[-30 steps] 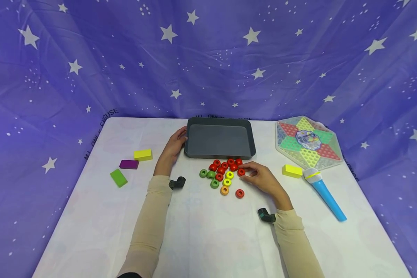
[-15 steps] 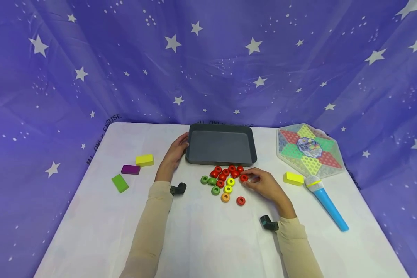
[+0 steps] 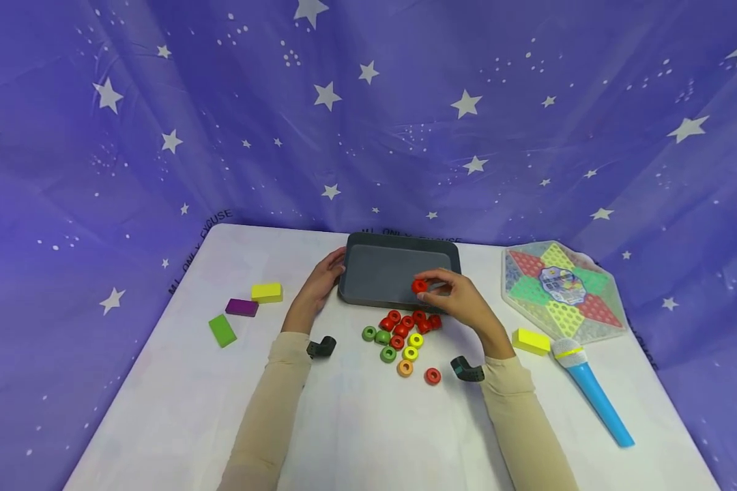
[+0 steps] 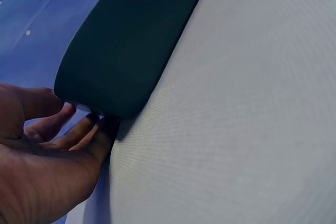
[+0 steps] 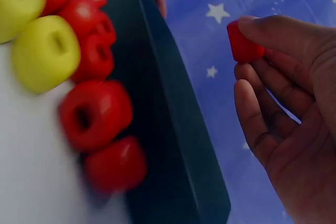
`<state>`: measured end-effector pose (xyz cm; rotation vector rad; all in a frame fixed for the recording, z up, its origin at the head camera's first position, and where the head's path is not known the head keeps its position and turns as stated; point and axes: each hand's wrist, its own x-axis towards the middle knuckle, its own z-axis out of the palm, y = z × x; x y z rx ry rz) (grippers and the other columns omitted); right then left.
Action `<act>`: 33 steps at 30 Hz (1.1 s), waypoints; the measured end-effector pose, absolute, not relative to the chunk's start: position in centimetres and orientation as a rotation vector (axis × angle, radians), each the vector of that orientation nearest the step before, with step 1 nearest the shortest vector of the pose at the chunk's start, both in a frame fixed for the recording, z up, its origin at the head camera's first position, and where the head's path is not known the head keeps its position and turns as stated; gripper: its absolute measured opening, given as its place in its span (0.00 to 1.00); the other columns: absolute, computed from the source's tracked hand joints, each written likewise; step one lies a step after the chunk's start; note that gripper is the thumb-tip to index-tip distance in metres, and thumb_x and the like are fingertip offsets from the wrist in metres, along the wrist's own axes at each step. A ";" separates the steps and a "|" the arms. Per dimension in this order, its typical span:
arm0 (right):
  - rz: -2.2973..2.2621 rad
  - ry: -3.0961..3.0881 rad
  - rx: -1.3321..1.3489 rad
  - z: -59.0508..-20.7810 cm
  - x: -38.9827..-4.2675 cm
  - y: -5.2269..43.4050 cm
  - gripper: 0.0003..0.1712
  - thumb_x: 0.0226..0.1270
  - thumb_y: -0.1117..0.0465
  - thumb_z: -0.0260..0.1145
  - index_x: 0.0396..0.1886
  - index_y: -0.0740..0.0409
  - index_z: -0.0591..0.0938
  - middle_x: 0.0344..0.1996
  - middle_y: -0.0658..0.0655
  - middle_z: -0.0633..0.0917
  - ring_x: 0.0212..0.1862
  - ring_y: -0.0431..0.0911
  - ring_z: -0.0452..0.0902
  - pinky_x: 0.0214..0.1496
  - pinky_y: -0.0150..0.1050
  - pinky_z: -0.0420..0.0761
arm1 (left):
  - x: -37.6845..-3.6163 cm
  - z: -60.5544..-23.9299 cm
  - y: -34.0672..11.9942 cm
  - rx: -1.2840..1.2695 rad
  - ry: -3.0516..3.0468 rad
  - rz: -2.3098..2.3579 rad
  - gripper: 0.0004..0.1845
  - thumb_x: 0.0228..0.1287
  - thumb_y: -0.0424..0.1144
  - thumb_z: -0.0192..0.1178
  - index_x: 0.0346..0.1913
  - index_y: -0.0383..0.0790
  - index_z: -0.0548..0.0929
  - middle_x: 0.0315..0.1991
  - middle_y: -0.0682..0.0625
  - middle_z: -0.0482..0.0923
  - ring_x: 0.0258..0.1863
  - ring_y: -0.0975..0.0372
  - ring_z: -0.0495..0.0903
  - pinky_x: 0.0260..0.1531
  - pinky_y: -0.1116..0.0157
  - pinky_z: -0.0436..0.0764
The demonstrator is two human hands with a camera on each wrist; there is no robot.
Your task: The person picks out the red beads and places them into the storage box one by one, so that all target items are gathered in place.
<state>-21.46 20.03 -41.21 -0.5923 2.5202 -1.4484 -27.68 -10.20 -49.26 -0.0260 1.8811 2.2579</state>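
My right hand (image 3: 451, 296) pinches a red bead (image 3: 419, 286) (image 5: 242, 43) and holds it in the air over the front part of the dark grey tray (image 3: 368, 297) (image 5: 168, 129). My left hand (image 3: 322, 279) (image 4: 47, 156) rests against the tray's left wall (image 4: 121, 51), fingers touching its corner. Below the tray lies a cluster of ring beads: several red ones (image 3: 408, 322) (image 5: 94, 114), green ones (image 3: 377, 337), yellow ones (image 3: 413, 344) (image 5: 44, 53), one orange (image 3: 405, 368) and a lone red one (image 3: 432, 376).
Yellow (image 3: 267, 292), purple (image 3: 241, 307) and green (image 3: 222, 330) blocks lie to the left on the white table (image 3: 160, 409). At right are a hexagonal checkers board (image 3: 559, 290), another yellow block (image 3: 531, 341) and a blue toy microphone (image 3: 592, 392). A starry purple cloth hangs behind.
My right hand picked a red bead from the cluster's right edge and lifted it up and back over the tray. The left hand stayed at the tray. The head camera tilted.
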 end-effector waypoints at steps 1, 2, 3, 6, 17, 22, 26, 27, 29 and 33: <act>-1.447 2.519 -0.604 -41.0 -22.2 19.5 0.21 0.62 0.63 0.69 0.55 0.59 0.81 0.51 0.61 0.81 0.44 0.56 0.81 0.43 0.37 0.82 | -27.7 -49.3 -10.2 -0.022 1.884 2.255 0.29 0.71 0.25 0.43 0.73 0.39 0.59 0.74 0.43 0.57 0.73 0.55 0.57 0.70 0.56 0.58; -1.444 2.521 -0.622 -41.0 -23.0 19.0 0.20 0.62 0.61 0.69 0.55 0.58 0.81 0.51 0.59 0.81 0.45 0.55 0.81 0.44 0.38 0.82 | -27.7 -49.3 -10.2 -0.019 1.887 2.255 0.29 0.71 0.25 0.43 0.73 0.39 0.60 0.73 0.43 0.58 0.72 0.55 0.57 0.70 0.56 0.59; -1.443 2.521 -0.627 -41.2 -24.0 18.6 0.21 0.62 0.60 0.70 0.54 0.57 0.81 0.50 0.57 0.82 0.46 0.54 0.80 0.46 0.39 0.82 | -27.7 -49.3 -10.2 -0.012 1.890 2.256 0.29 0.71 0.24 0.43 0.73 0.39 0.59 0.73 0.43 0.58 0.72 0.55 0.57 0.70 0.56 0.59; -1.446 2.524 -0.601 -42.4 -26.7 17.3 0.22 0.61 0.55 0.71 0.55 0.51 0.82 0.49 0.52 0.83 0.48 0.51 0.80 0.49 0.45 0.81 | -27.8 -49.4 -10.2 0.005 1.886 2.266 0.29 0.70 0.24 0.43 0.73 0.39 0.60 0.73 0.43 0.58 0.72 0.54 0.58 0.70 0.56 0.59; -1.392 2.523 -0.506 -44.9 -33.0 12.6 0.20 0.63 0.60 0.69 0.55 0.57 0.82 0.46 0.57 0.84 0.47 0.49 0.79 0.48 0.42 0.78 | -27.4 -49.5 -10.1 -0.009 1.880 2.270 0.29 0.71 0.25 0.43 0.74 0.39 0.59 0.74 0.41 0.56 0.73 0.53 0.57 0.71 0.56 0.57; -1.412 2.476 -0.415 -45.9 -34.3 10.8 0.19 0.63 0.62 0.68 0.54 0.59 0.82 0.46 0.59 0.85 0.44 0.48 0.79 0.45 0.38 0.78 | -27.3 -49.7 -10.3 -0.018 1.891 2.247 0.29 0.71 0.26 0.44 0.74 0.40 0.59 0.73 0.43 0.58 0.72 0.55 0.57 0.71 0.56 0.58; -1.332 2.524 -0.384 -46.3 -34.9 9.3 0.19 0.62 0.62 0.68 0.53 0.58 0.82 0.45 0.59 0.85 0.42 0.48 0.79 0.44 0.38 0.78 | -27.4 -49.7 -10.4 -0.010 1.890 2.248 0.29 0.71 0.26 0.44 0.73 0.41 0.60 0.73 0.43 0.58 0.72 0.54 0.59 0.70 0.55 0.59; -1.308 2.539 -0.384 -46.3 -34.9 9.0 0.18 0.62 0.62 0.68 0.52 0.58 0.83 0.45 0.59 0.86 0.43 0.48 0.79 0.44 0.39 0.79 | -27.4 -49.7 -10.4 -0.006 1.893 2.246 0.29 0.71 0.26 0.44 0.74 0.41 0.60 0.73 0.43 0.58 0.72 0.54 0.59 0.70 0.55 0.59; -1.249 2.581 -0.392 -46.4 -35.0 8.3 0.17 0.61 0.62 0.69 0.51 0.58 0.83 0.45 0.58 0.86 0.43 0.49 0.79 0.44 0.39 0.78 | -27.3 -49.7 -10.4 -0.002 1.892 2.248 0.29 0.71 0.26 0.43 0.74 0.41 0.59 0.73 0.43 0.58 0.72 0.54 0.59 0.70 0.55 0.59; -1.146 2.641 -0.433 -46.6 -35.3 7.3 0.16 0.61 0.63 0.69 0.49 0.58 0.84 0.44 0.58 0.86 0.44 0.50 0.80 0.45 0.40 0.78 | -27.2 -49.8 -10.3 -0.005 1.869 2.261 0.29 0.71 0.26 0.43 0.74 0.41 0.59 0.73 0.42 0.58 0.72 0.54 0.59 0.70 0.55 0.60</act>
